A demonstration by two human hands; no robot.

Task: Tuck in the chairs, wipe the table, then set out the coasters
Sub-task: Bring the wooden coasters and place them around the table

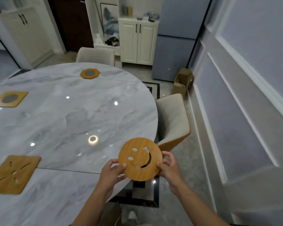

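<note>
A round wooden coaster with a cut-out smiley face [140, 159] hangs over the near right edge of the grey marble table [64, 121]. My left hand [112, 171] pinches its left rim and my right hand [167, 165] grips its right rim. Three other wooden coasters lie flat on the table: an octagonal one [89, 73] at the far side, a square one with a dark round centre [11, 98] at the left, and a square one with cut slits [14, 173] at the near left.
A beige chair [171, 121] stands tucked at the table's right edge, another [95, 54] at the far side. A panelled wall runs along the right, with a cardboard box [183, 82], a blue fridge [176, 38] and a white cabinet [137, 41] beyond.
</note>
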